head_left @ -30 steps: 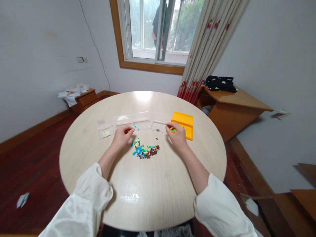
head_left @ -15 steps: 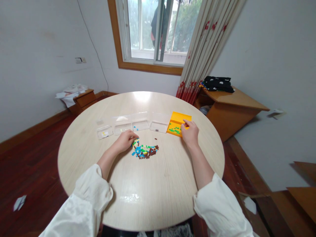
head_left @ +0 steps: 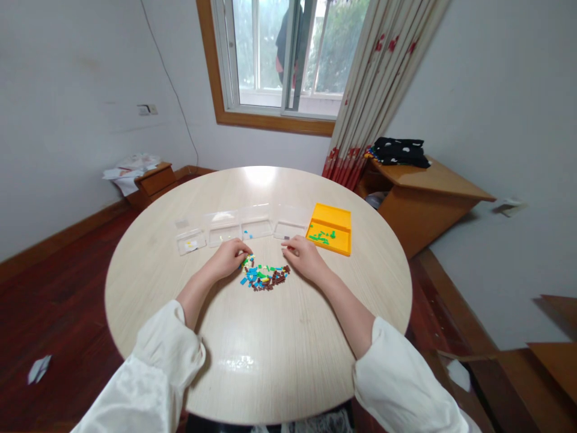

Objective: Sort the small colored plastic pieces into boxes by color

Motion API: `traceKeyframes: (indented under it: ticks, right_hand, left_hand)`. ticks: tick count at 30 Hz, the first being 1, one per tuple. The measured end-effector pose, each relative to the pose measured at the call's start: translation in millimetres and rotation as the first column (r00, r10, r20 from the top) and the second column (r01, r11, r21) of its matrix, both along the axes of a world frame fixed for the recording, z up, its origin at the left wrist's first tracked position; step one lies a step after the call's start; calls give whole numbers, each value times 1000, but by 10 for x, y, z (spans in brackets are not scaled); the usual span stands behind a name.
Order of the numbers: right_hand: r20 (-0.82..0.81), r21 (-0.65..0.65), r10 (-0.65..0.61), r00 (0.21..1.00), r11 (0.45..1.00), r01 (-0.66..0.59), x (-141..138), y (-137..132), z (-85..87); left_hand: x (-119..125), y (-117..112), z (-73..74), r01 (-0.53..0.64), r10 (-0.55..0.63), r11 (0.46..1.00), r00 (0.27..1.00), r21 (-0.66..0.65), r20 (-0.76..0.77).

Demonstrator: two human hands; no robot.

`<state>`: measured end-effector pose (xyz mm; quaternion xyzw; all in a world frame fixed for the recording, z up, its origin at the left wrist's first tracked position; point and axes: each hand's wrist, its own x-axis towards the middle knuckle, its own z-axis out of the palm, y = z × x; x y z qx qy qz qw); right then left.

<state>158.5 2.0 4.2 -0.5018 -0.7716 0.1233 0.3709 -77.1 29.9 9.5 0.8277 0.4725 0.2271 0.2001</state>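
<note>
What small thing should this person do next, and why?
Probably reach the right hand toward a green piece in the mixed pile: that hand is close beside the pile, green pieces lie among other colours there, and the pieces visible in the yellow box are green.

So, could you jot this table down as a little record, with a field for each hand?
Table: round, pale wood-grain top
Building-brick pile: blue, brown, green, yellow pieces
Left hand: fingertips at the pile's far left end; hold unclear
Right hand: near the pile's far right end; hold unclear
Yellow case: open, green bricks inside
Clear boxes: four, in a row left of the yellow case
</note>
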Motion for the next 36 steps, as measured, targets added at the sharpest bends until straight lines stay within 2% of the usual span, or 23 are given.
traceKeyframes:
  ticks: [4, 7, 13, 17, 20, 25, 32, 34, 36]
  right_hand:
    - [57, -118, 25, 998, 993, -18, -28, 13, -46]
    - [51, -127, 33, 998, 992, -26, -11, 13, -31]
    - [-110, -115, -17, 994, 993, 4, -27, -8, 0]
    - [-196, -18, -128, 972, 992, 126, 15, 51, 7]
    - [-236, 66, -226, 945, 967, 248, 90, 122, 13]
    - [-285, 88, -305, 909, 936, 341, 202, 219, -18]
    - [-267, 6, -272, 924, 959, 284, 176, 173, 27]
    - [-220, -53, -200, 955, 980, 193, 161, 119, 71]
    - [-154, -162, -77, 985, 985, 51, 155, 55, 112]
  left_hand:
    - [6, 3, -13, -7, 7, 1000, 1000, 9, -15]
    - [8, 9, -20, -13, 13, 1000, 1000, 12, -19]
    - [4, 11, -15, -12, 13, 1000, 1000, 14, -23]
    - [-2, 20, -29, -11, 11, 1000, 1000, 23, -24]
    - [-2, 24, -36, -15, 16, 1000, 1000, 20, -26]
    - [5, 26, -38, -14, 14, 1000, 1000, 17, -27]
    - [12, 5, -12, -25, 25, 1000, 999, 4, -25]
    - [11, 0, -7, -26, 26, 1000, 999, 4, -19]
    - [9, 0, -9, -25, 25, 1000, 1000, 8, -13]
